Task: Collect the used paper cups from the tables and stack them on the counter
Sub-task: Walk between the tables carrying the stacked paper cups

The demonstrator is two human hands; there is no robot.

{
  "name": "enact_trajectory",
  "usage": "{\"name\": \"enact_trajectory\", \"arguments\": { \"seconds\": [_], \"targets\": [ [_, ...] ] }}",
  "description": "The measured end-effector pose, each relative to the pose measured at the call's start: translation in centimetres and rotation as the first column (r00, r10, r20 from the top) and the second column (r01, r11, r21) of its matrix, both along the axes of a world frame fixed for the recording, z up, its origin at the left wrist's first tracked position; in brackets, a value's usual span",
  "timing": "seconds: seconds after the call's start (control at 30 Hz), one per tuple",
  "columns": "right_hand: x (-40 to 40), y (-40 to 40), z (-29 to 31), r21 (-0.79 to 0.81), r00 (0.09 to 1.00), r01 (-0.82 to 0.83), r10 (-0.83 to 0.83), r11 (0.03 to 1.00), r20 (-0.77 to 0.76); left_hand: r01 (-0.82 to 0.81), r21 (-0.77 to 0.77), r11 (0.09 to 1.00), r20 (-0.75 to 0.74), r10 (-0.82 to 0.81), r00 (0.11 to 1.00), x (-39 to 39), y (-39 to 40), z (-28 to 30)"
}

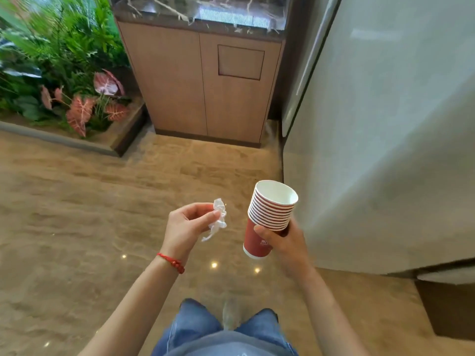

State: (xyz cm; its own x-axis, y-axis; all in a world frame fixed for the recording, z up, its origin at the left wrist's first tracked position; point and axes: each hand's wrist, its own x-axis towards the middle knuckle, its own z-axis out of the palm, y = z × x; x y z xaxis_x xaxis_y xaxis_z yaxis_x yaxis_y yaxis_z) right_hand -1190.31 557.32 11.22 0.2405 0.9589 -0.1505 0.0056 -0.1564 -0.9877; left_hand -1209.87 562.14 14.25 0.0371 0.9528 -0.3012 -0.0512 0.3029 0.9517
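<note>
A stack of several red paper cups (pixel 267 214) with white rims and insides is tilted, its mouth pointing up and away. My right hand (pixel 285 240) grips the stack around its lower half, over the floor at centre right. My left hand (pixel 185 227) pinches a crumpled piece of clear plastic wrap (pixel 218 219) between thumb and fingers, just left of the cups. A red bracelet sits on the left wrist. The counter (pixel 200 11) has a dark marble top and stands ahead at the top of the view.
Below the counter is a wooden cabinet (pixel 180 86) with a swing flap (pixel 240 61) in its right door. A planter of green and pink-leaved plants (pixel 64 73) fills the upper left. A grey wall (pixel 385 124) rises on the right. Polished stone floor (pixel 90 214) lies between.
</note>
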Motion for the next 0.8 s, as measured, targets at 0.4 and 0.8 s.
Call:
{"name": "enact_trajectory", "arguments": {
  "seconds": [0.4,0.8],
  "targets": [
    [4.4,26.8,-1.7,-0.004,1.000,0.026,-0.026,1.000,0.011,0.010,0.012,1.000,0.023,-0.010,1.000,4.1,27.1,-1.5],
    [7.4,52.9,1.0,0.017,0.988,0.153,-0.153,0.988,0.022,0.102,0.011,0.995,0.038,-0.103,0.994,7.5,55.6,0.8]
  ]
}}
